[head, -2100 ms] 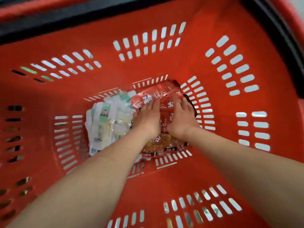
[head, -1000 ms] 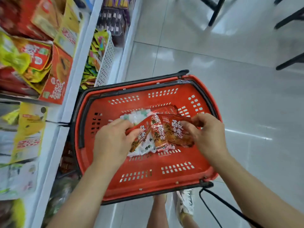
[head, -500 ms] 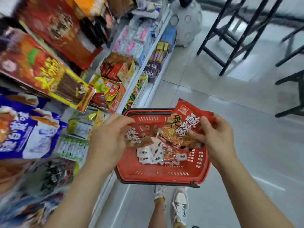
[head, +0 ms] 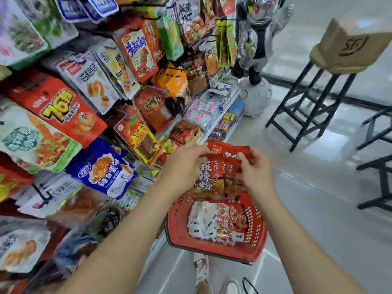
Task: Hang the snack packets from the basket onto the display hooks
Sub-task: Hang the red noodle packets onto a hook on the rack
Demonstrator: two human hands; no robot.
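Both hands hold a bunch of red snack packets (head: 214, 177) upright above the red basket (head: 180, 228). My left hand (head: 184, 166) pinches their top left edge, and my right hand (head: 254, 175) grips their right side. Inside the basket lie more packets, white ones (head: 201, 221) and red ones (head: 229, 223). The display rack (head: 89, 92) fills the left, crowded with hanging snack bags; a few bare hook tips (head: 153, 88) poke out between them.
Low shelves (head: 220, 115) with small boxed goods run along the rack's foot. A silver astronaut figure (head: 256, 49) stands at the aisle end. Black stools (head: 307, 107), one bearing a cardboard box (head: 350, 43), stand on the tiled floor at right. My shoes (head: 203, 272) are below the basket.
Both hands went from deep in the basket to lifting red packets out and up. The view rose from the basket to the rack, and the packets are now bunched together between both hands.
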